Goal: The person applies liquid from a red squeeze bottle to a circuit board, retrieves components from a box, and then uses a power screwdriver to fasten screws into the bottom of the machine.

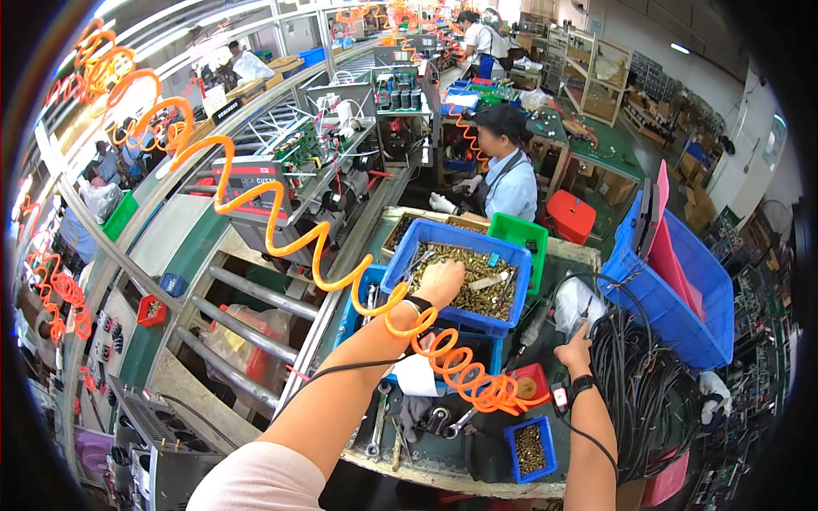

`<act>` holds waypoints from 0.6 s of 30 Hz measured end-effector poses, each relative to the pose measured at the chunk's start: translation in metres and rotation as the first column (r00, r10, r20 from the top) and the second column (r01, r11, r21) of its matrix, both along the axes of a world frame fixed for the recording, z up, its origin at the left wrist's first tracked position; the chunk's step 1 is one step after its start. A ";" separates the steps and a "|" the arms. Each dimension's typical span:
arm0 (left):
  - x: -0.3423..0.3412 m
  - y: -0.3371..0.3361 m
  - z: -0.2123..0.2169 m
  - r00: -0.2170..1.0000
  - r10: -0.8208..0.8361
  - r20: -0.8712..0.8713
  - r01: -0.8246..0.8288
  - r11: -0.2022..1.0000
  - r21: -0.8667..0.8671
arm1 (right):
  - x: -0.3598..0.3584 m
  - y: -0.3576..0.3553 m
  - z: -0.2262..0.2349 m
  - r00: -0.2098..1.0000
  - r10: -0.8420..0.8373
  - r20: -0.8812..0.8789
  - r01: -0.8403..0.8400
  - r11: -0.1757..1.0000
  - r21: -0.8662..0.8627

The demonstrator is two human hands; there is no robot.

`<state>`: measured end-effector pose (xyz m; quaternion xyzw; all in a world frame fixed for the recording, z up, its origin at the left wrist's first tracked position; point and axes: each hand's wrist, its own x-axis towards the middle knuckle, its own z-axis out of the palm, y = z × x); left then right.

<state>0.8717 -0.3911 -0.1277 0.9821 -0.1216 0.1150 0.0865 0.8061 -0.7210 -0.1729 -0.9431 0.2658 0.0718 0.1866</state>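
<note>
My left hand (442,284) reaches into a blue plastic bin (392,278) full of small brass-coloured metal parts (477,300). Its fingers are bent down and closed among the parts, and what they pinch is hidden. A pale flat strip also lies on the parts. My right hand (575,351) is closed beside a bundle of black cables (635,383) and a clear plastic bag (578,305). Something thin and dark shows at its fingertips, too small to name. An orange coiled air hose (452,353) crosses over my left forearm.
Wrenches (378,422) and a small blue bin of brass parts (530,451) lie near the bench's front edge. A red tray (530,383) sits behind that bin. At right stands a large blue crate (682,281). A co-worker (509,175) sits beyond the bench; metal rollers (247,336) run at left.
</note>
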 end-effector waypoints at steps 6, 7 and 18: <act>0.010 0.014 0.003 0.873 0.440 -0.210 -0.440 0.526 -0.728 | -0.020 -0.070 0.000 0.956 -0.175 0.234 -0.075 0.626 0.777; 0.023 0.027 -0.014 0.860 0.303 -0.411 -0.467 0.138 -0.874 | -0.028 -0.067 0.013 0.957 -0.202 0.208 -0.079 0.510 0.857; -0.139 0.053 0.068 0.778 -0.571 -0.260 -0.589 -0.521 -0.617 | -0.246 0.002 0.124 0.958 -0.277 0.068 -0.166 -0.345 0.924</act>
